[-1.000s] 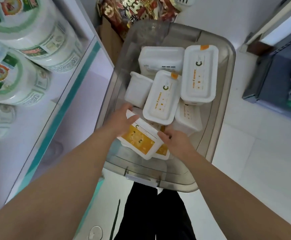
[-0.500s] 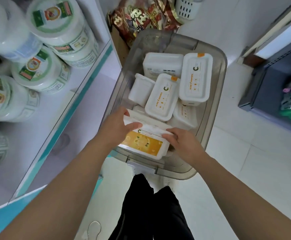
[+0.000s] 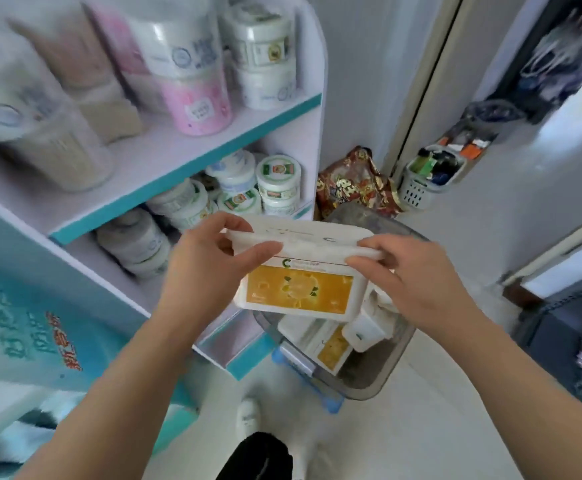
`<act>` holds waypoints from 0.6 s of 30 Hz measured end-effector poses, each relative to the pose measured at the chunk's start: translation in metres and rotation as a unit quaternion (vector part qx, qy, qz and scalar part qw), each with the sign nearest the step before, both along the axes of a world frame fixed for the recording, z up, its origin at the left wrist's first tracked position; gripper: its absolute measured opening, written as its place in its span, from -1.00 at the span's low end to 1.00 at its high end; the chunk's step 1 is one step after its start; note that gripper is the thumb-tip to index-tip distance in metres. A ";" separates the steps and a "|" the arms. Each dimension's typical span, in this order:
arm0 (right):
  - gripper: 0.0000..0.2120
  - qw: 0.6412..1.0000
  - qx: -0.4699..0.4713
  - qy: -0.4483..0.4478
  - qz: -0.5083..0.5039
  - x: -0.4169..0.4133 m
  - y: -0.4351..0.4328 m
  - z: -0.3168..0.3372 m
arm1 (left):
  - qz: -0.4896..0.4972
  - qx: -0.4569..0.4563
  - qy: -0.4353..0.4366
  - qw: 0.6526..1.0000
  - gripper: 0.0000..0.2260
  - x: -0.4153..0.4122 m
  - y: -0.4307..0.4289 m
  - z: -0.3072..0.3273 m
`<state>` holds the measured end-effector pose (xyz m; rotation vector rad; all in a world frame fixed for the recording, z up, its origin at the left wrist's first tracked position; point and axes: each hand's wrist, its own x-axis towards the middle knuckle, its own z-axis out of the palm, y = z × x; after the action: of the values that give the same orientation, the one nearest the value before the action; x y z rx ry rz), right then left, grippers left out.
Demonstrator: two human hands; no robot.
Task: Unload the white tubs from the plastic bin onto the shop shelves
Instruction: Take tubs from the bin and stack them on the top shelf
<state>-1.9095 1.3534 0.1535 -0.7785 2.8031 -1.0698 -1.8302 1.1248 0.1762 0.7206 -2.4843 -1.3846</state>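
- Holding the white tub (image 3: 300, 296), the left hand (image 3: 206, 271) and right hand (image 3: 417, 275) each grip 1 end.
- Carry it flat to the shelf (image 3: 158, 150) on the left.

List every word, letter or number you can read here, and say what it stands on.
"C", green, on the held white tub, above its orange picture; small print beside it too small to read.
Round tubs: labels too blurred to read.
Pink canister: label too blurred to read.
Teal panel: large characters, too blurred to read.
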 end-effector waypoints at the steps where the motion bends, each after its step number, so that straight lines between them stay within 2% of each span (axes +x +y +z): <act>1: -0.54 1.000 -0.015 0.018 0.010 0.005 -0.005 0.017 | 0.012 -0.003 0.019 1.000 -0.68 0.011 -0.003 0.015; 4: -0.63 0.996 -0.065 0.056 0.036 0.021 -0.026 0.065 | 0.057 -0.010 0.079 0.995 -0.68 0.045 -0.017 0.053; 8: -0.56 0.984 -0.137 0.080 0.076 0.050 -0.066 0.116 | 0.116 -0.019 0.149 0.982 -0.68 0.094 -0.043 0.092; 13: -0.59 0.965 -0.206 0.084 0.139 0.092 -0.141 0.158 | 0.192 -0.043 0.209 0.958 -0.67 0.165 -0.091 0.129; 18: -0.77 0.933 -0.259 0.072 0.237 0.145 -0.244 0.189 | 0.269 -0.082 0.232 0.931 -0.68 0.250 -0.164 0.160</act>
<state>-1.7641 1.1098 0.3424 -1.5337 2.2282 -1.7070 -1.5799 0.9608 0.3364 0.8367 -1.8227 -0.9863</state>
